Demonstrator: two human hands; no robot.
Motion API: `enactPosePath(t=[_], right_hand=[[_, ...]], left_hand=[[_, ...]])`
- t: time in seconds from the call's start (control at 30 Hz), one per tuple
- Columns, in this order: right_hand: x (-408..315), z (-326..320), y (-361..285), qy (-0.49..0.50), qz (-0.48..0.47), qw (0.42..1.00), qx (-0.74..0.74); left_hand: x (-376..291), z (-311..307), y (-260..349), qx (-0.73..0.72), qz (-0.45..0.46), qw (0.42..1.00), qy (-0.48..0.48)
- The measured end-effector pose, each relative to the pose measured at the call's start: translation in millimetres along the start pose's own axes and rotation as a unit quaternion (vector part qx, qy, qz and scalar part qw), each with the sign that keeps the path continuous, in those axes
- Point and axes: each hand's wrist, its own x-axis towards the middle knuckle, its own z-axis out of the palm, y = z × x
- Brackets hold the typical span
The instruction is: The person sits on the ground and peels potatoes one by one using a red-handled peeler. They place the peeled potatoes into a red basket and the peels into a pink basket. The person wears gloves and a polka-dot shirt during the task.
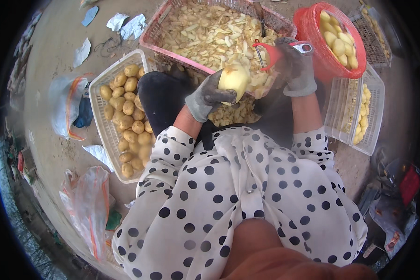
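Observation:
In a grey work glove, my left hand (211, 94) grips a large potato (233, 82), mostly peeled, with a brownish patch near its top. My right hand (295, 66), gloved the same way, is closed around a red Y-shaped peeler (271, 54). The peeler's blade points left and stands apart from the potato. Beyond both hands lies a pink plastic crate (182, 57) heaped with potato peelings (213, 33). More peelings (236, 112) are piled between my knees.
A white crate (103, 140) of unpeeled potatoes (127, 106) stands at my left. To the right are a red mesh bag (308, 26) of peeled potatoes (339, 43) and white crates (374, 115) with more peeled ones. Plastic sacks (87, 206) and paper scraps (82, 52) litter the ground.

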Motion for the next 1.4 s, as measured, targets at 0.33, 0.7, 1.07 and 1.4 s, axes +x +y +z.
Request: enactPosePath(t=[0.33,0.7,1.07,1.4], right_hand=[[11,5,-9,-0.043,0.044,0.913,-0.404],[-15,9,-9,-0.208,-0.034,0.963,-0.168],[-8,-8,-4,-0.046,-0.023,0.998,-0.041],[22,-21,5,0.050,0.069,0.925,-0.371]], left_hand=[[-3,8,-1,0.419,0.056,0.905,0.050],[8,1,-11,0.184,-0.050,0.981,0.014],[2,-6,-8,0.162,0.059,0.985,0.013],[4,5,-7,0.149,-0.080,0.984,0.060]])
